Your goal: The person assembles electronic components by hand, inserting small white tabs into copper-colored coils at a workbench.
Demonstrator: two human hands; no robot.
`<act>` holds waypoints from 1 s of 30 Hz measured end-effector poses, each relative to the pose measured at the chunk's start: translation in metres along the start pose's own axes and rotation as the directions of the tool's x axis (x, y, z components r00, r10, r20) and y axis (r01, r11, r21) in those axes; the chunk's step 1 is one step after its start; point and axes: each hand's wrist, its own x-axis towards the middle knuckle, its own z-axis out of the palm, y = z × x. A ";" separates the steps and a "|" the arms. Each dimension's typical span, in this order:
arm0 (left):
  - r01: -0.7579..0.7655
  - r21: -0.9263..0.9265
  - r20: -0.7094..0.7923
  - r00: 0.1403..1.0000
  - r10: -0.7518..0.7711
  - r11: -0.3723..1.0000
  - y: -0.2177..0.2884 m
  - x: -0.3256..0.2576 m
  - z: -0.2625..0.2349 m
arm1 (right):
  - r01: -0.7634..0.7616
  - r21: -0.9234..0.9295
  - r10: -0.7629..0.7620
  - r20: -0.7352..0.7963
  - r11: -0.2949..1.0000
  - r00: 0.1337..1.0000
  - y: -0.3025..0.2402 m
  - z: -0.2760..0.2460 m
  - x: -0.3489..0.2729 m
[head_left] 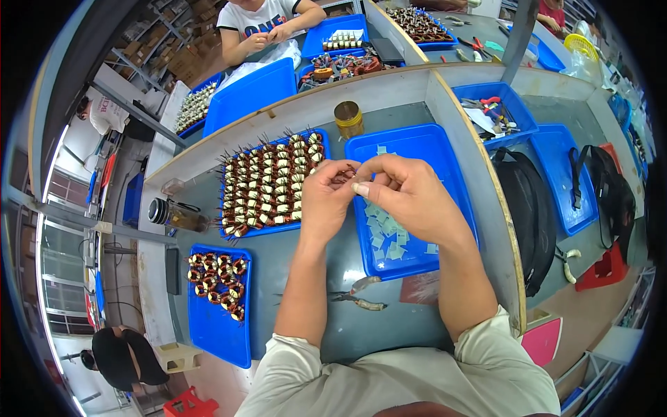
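Observation:
Above the middle of the bench, my two hands meet at the fingertips. My left hand (pixel 329 200) is closed around a small coil wound with reddish-brown wire (pixel 343 175), mostly hidden by the fingers. Thumb and forefinger of my right hand (pixel 410 198) are pinched together against the coil's side; whatever they grip is too small to make out. Beneath the right hand lies a blue tray (pixel 455 201) with many small pale green square pieces (pixel 382 233). To the left, a blue tray (pixel 326 142) carries rows of wound coils with cream-coloured bands (pixel 267 184).
A smaller blue tray (pixel 221 339) at the left holds more coils. Pliers (pixel 361 295) lie near my body. A yellow-brown jar (pixel 349 119) and a dark-lidded bottle (pixel 177 214) stand on the bench. Wooden partitions (pixel 479 181) border it. A co-worker (pixel 260 28) sits opposite.

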 end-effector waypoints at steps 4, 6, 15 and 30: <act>-0.044 0.252 0.029 0.999 0.038 0.967 0.008 -0.009 0.007 | 0.043 -0.012 -0.043 -0.039 0.999 0.998 -0.004 -0.001 -0.008; -0.034 0.349 0.040 0.999 0.022 0.937 0.006 -0.010 0.009 | 0.104 0.099 -0.096 -0.090 0.990 0.991 -0.004 -0.005 -0.010; 0.018 0.304 -0.250 0.966 0.061 0.952 0.023 -0.020 -0.067 | 0.217 0.193 -0.146 -0.327 0.957 0.934 -0.015 -0.068 -0.014; -0.025 0.996 0.002 0.966 0.260 0.086 -0.016 -0.007 -0.034 | 0.344 0.296 -0.262 -0.282 0.891 0.923 -0.026 -0.070 -0.040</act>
